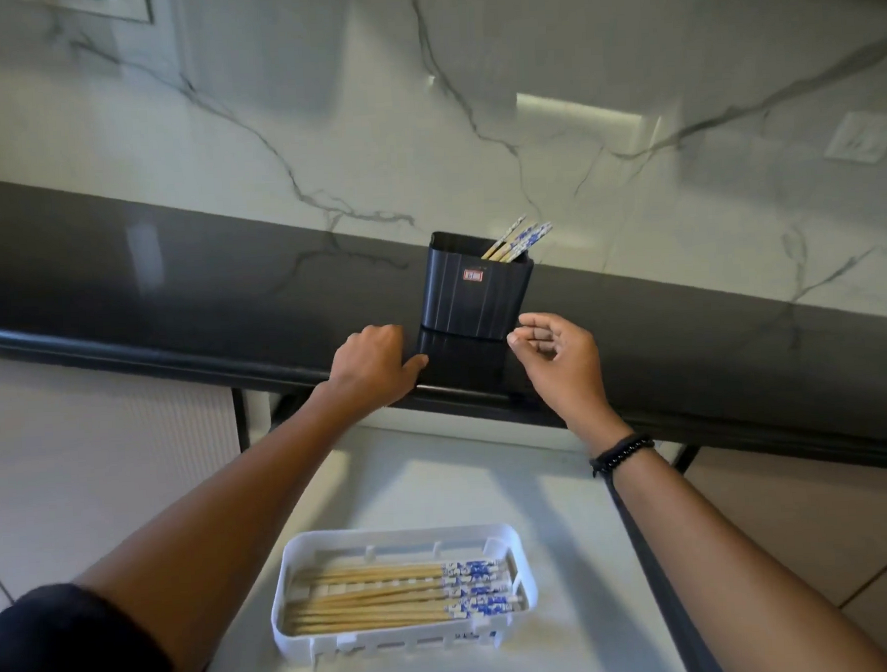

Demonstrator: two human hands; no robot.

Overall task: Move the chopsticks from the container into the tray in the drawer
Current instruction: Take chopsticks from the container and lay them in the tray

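A black ribbed container (472, 290) with a small red label stands on the dark counter (171, 278). Several wooden chopsticks (519, 238) with blue-and-white ends lean out of its right corner. Below, a white slotted tray (520, 563) lies in the open drawer (480, 483) and holds several more chopsticks (393, 595) laid flat. My left hand (371, 365) rests on the counter's front edge just left of the container, fingers curled, holding nothing. My right hand (560, 352) hovers right of the container's base, fingers loosely bent and apart, with nothing in them.
A marble backsplash (419, 106) rises behind the counter, with a white wall outlet (860, 137) at the right. White cabinet fronts (103, 456) flank the drawer on both sides. A black bead bracelet (622, 452) circles my right wrist.
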